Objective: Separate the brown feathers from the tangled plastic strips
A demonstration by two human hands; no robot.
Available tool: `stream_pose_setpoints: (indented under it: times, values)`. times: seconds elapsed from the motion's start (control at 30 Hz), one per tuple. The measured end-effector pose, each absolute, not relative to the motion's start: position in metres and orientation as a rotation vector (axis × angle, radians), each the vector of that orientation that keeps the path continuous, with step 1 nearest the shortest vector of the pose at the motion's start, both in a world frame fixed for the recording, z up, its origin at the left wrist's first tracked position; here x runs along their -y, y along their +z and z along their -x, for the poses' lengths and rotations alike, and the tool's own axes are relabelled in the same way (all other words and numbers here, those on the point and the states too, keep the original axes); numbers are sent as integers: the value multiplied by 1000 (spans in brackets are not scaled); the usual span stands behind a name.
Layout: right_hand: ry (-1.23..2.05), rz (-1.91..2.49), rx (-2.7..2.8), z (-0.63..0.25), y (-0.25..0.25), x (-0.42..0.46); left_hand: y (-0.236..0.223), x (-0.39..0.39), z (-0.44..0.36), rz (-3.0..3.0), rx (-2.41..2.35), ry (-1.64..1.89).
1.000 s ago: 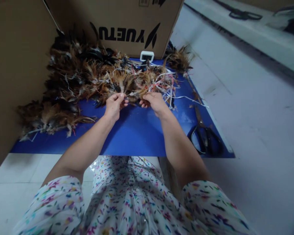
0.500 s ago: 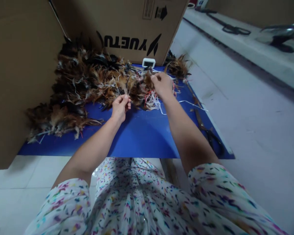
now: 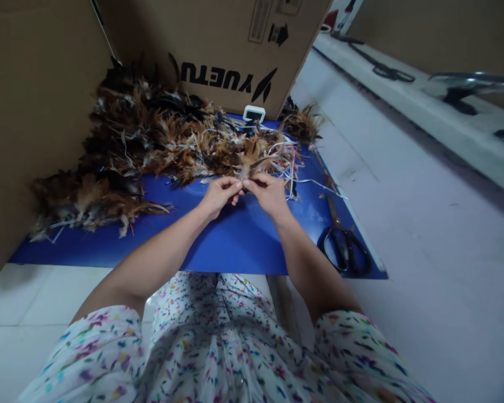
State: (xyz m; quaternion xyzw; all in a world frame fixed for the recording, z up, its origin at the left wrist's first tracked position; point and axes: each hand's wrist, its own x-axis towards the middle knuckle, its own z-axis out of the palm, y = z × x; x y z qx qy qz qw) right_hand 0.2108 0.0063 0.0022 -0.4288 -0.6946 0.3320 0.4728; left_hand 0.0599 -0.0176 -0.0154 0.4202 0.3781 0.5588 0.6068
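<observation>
My left hand (image 3: 219, 196) and my right hand (image 3: 267, 194) meet over the blue tabletop (image 3: 235, 246), fingertips pinched together. Between them stand brown feathers (image 3: 248, 159), held upright by their pale lower ends. Both hands are closed on these feathers. Just behind lies a large heap of brown and black feathers (image 3: 163, 134), with white and red ties (image 3: 289, 159) tangled at its right side. A smaller feather pile (image 3: 92, 201) rests at the left of the table.
Black-handled scissors (image 3: 344, 246) lie by the table's right edge. A cardboard box (image 3: 222, 45) stands at the back, another (image 3: 29, 112) on the left. A small white-framed device (image 3: 254, 114) sits against the back box. Further feathers (image 3: 302, 123) lie at the far right corner.
My right hand has come back from the heap toward me and joined my left hand, which has moved right. Both now pinch the feathers together. The scissors show more fully.
</observation>
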Motion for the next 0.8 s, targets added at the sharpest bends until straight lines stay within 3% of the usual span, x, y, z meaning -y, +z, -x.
stream_pose_setpoints:
  times: [0.8]
  values:
    - [866, 998, 1541, -202, -13, -5, -16, 17, -63, -1166, -1031, 1423]
